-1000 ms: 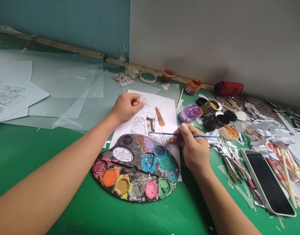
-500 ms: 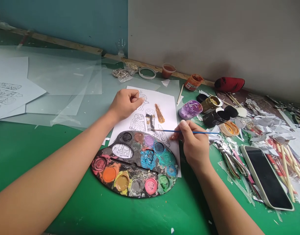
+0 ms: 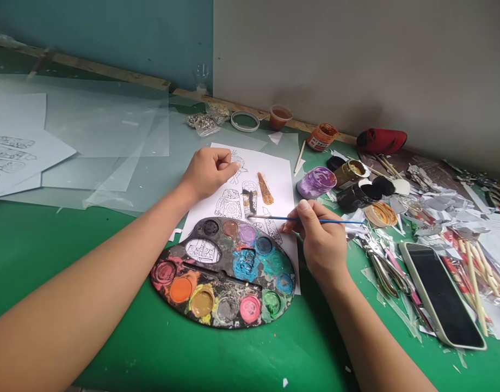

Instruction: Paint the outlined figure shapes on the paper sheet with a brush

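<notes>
My right hand point(image 3: 321, 234) pinches a thin blue paintbrush point(image 3: 290, 219), held almost level with its tip pointing left. The tip is at a printed shape on the white sheet point(image 3: 280, 169), which is partly painted black and brown. Beside that shape lies another one painted brown point(image 3: 265, 189). My left hand point(image 3: 211, 171) rests on the sheet's left side with curled fingers; nothing shows in them. In front of both hands, a paint palette point(image 3: 229, 269) with wells of many colours covers the sheet's lower part.
Open jars of purple point(image 3: 315, 182), orange point(image 3: 322, 137) and black paint point(image 3: 351, 196) stand at the right. Beyond my right hand are pliers point(image 3: 380, 267), a phone point(image 3: 443, 296) and paper scraps point(image 3: 437, 209). Clear sheets point(image 3: 111, 120) and printed papers point(image 3: 25, 144) lie to the left.
The brush tip has shifted slightly left along the lower end of the partly painted shape, and my right hand moved a little with it. My left hand stays in place.
</notes>
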